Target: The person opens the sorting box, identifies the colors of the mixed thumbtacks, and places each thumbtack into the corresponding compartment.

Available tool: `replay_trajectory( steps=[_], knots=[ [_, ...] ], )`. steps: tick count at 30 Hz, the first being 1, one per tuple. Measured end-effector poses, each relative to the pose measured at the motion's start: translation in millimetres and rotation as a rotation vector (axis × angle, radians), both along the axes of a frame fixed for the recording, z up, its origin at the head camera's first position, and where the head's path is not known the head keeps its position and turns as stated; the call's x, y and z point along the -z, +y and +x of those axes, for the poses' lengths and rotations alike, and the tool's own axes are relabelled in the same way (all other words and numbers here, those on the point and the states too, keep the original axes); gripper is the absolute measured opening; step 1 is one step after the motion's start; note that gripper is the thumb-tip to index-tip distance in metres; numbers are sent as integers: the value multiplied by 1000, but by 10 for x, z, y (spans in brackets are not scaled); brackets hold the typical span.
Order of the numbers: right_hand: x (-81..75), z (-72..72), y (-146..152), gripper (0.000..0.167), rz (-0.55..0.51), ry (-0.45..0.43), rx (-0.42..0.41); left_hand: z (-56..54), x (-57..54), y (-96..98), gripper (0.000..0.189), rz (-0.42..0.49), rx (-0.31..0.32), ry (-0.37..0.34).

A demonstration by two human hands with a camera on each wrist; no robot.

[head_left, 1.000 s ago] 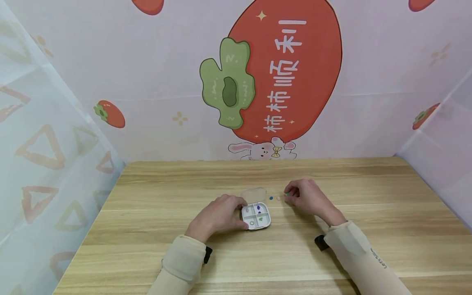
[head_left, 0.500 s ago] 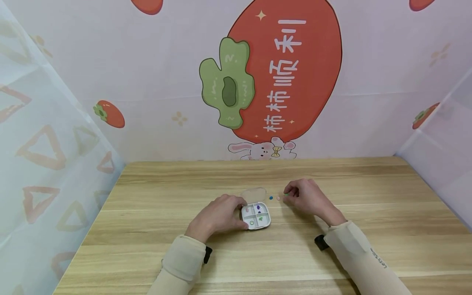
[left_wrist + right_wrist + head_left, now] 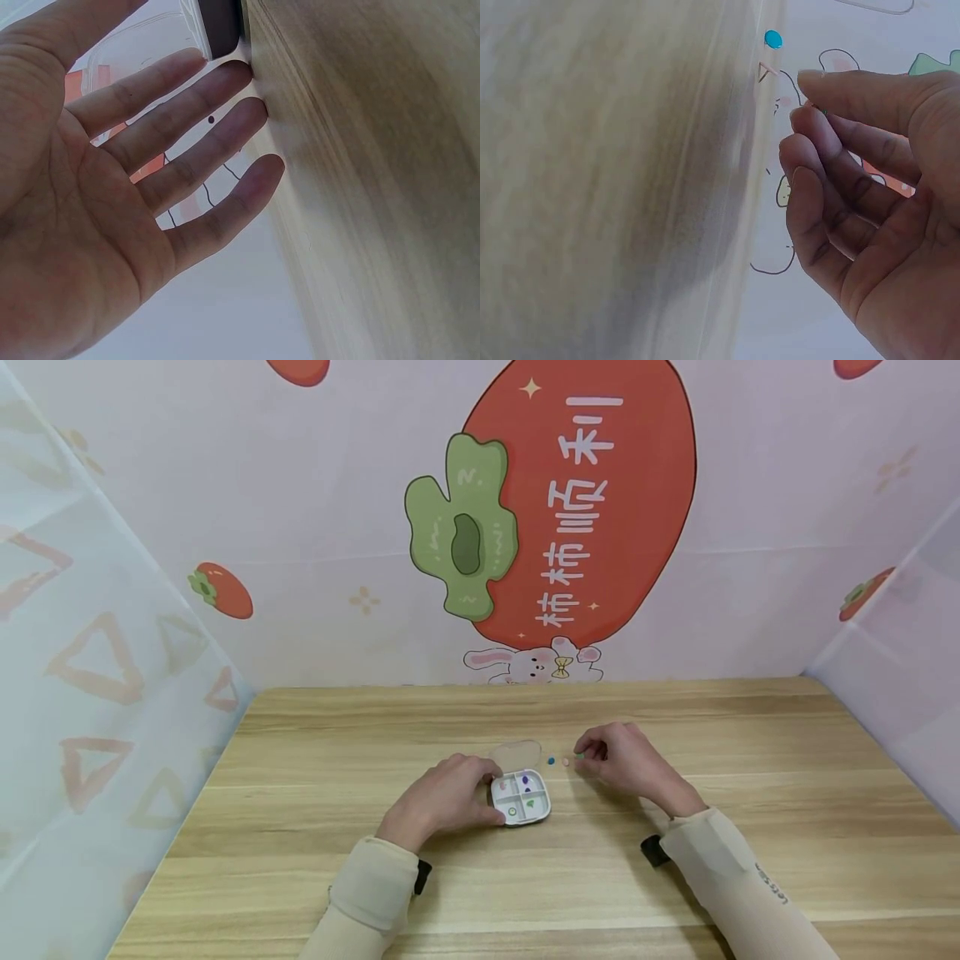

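Observation:
A small white pill box (image 3: 520,797) stands on the table with its clear lid (image 3: 517,755) flipped up at the back. Its compartments show small purple, pink and green figures. My left hand (image 3: 448,797) holds the box at its left side, thumb at the near corner and forefinger at the far one. The other fingers (image 3: 217,146) are spread beside it in the left wrist view. To the right, my right hand (image 3: 621,760) pinches a tiny green piece (image 3: 581,757) between thumb and forefinger, mostly hidden by the fingertips. A blue bead-like piece (image 3: 551,761) and a pale pink one (image 3: 566,762) lie between box and hand.
The wood-grain table (image 3: 375,718) ends at a back wall sheet (image 3: 322,635) printed with persimmons and a rabbit. Another printed sheet (image 3: 90,568) closes off the left side.
My right hand has shifted very slightly left with the green piece, toward the pale pink one. The left hand and the box have stayed in place.

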State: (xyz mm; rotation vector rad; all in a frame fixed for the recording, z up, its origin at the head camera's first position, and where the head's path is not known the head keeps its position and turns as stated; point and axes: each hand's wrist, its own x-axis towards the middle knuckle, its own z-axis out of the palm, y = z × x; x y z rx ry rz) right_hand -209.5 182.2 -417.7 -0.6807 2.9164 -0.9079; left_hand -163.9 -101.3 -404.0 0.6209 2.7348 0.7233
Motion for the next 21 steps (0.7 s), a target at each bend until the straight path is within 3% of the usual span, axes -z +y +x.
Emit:
replay_trajectory(
  steps=[9, 21],
  knots=[
    [2, -2, 2, 10, -37, -8, -84, -12, -5, 3, 51, -5, -1, -5],
    [-2, 3, -10, 10, -37, -16, -92, -19, -4, 8, 51, -1, 5, 4]
  ],
)
